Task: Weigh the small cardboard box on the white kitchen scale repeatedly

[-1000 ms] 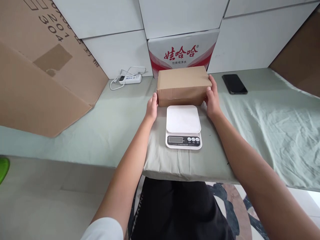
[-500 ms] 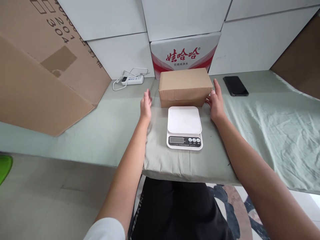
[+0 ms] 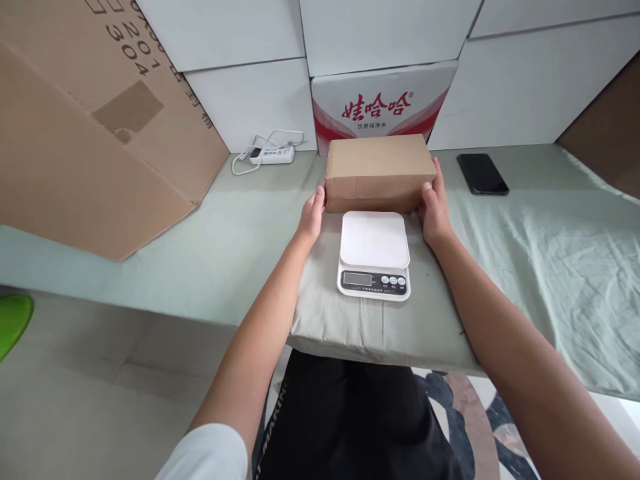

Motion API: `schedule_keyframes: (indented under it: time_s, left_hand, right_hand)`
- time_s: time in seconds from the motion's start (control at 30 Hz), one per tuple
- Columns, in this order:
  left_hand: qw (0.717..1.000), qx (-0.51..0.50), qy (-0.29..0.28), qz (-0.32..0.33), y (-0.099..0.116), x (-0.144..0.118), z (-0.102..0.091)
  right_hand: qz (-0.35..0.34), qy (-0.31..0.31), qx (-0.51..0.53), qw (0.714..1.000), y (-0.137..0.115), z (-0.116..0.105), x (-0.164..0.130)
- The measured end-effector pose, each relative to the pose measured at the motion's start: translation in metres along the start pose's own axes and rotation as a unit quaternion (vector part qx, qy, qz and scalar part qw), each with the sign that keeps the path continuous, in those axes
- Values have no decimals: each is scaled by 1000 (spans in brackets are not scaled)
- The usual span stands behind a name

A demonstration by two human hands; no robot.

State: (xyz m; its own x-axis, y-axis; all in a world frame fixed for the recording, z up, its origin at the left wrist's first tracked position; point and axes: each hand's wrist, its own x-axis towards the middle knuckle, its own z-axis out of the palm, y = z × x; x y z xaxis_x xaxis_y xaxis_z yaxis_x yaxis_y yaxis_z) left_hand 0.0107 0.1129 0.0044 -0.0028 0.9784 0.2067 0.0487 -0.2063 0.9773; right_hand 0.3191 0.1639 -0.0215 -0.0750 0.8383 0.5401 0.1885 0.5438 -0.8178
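Both hands, left hand (image 3: 313, 217) and right hand (image 3: 435, 207), back against the ends of the brown cardboard box (image 3: 379, 172) behind the white kitchen scale (image 3: 375, 253) after half a second apart, fingers now pressed flat on its sides.

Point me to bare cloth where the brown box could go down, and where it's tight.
Free: cloth right of the scale, below the phone; also the stretch between the power strip, the leaning cardboard and the left hand. Crowded: centre, where both hands (right hand) flank the brown box just behind the scale.
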Motion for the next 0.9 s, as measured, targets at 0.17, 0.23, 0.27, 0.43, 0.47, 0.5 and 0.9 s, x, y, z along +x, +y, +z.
schedule_keyframes:
  time_s: [0.17,0.23,0.27,0.43,0.47,0.5,0.9]
  left_hand:
    - [999,-3,8,37,-5,3,-2]
    - [999,5,20,49,-6,2,-3]
    - [998,10,26,55,-5,1,-3]
    - [994,33,36,102,2,-4,-4]
    - [992,39,39,114,4,-4,-4]
    - [990,44,40,125,6,-5,-4]
    - [983,8,-1,183,48,-102,1]
  right_hand:
    - [51,15,52,997,-3,3,1]
    - [47,20,61,997,-6,6,1]
    - [43,25,66,997,-9,8,0]
    - [5,49,67,997,-33,12,-3]
    - [-5,52,56,997,-41,12,-4]
    - [-13,54,44,997,-50,11,-4]
    - [-66,79,-12,995,-115,-13,-72]
